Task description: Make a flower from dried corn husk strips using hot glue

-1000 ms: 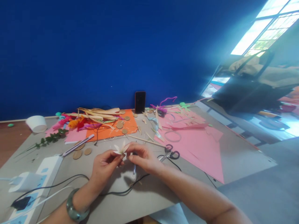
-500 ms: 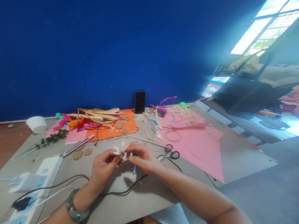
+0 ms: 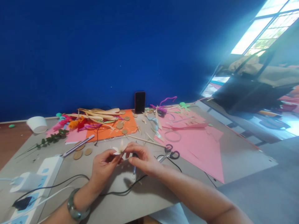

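At lower centre, a small white flower with pointed, papery-looking petals (image 3: 119, 150) is pinched near its base between the left hand's (image 3: 102, 166) thumb and forefinger. The right hand (image 3: 144, 159) curls loosely beside it; whether it grips a petal, I cannot tell. This looks like petal adjusting, which calls for a steady left pinch. Black-handled metal scissors (image 3: 174, 154) lie right of centre on the grey counter (image 3: 158, 189).

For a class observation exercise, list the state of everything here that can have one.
White petalled flower: spread, held in left hand.
Black rectangular phone: upright, screen dark.
White plastic power strip: plugs inserted.
Black-handled metal scissors: lying flat, blade opening unclear.
Green round bangle: worn.
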Motion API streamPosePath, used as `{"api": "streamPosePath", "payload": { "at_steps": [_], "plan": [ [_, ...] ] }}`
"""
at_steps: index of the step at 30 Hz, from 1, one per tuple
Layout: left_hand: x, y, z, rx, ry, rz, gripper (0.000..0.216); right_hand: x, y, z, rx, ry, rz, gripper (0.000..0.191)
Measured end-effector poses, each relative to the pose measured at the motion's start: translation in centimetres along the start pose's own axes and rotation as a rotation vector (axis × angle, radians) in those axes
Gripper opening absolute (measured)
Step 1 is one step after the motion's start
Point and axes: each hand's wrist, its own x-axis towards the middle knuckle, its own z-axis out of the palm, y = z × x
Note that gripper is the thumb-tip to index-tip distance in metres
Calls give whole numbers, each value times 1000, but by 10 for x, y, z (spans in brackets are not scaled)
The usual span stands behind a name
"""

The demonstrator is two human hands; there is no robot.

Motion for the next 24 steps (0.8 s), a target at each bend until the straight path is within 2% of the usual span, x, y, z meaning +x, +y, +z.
{"api": "streamPosePath", "payload": {
  "at_steps": [4,6,8,10,12,17,22,24],
  "plan": [
    [0,3,2,-18,13,-18,15,1,1,0,-5,58,41,22],
    [1,8,2,-47,38,-35,15,2,5,-1,9,154,73,21],
    [4,13,-1,-64,85,-47,16,5,9,-4,50,278,70,12],
    [9,17,-6,-69,151,-44,17,8,14,-9,109,392,29,10],
    [15,19,-15,-78,220,-9,17,12,19,-16,146,449,-29,12],
    [29,19,-31,-78,412,124,18,15,17,-23,37,388,-54,20],
    [36,21,-37,-103,445,158,16,10,1,-14,-229,160,-24,27],
    [39,22,-40,-112,475,160,17,10,-5,-14,-360,150,-53,26]
  ]
}}
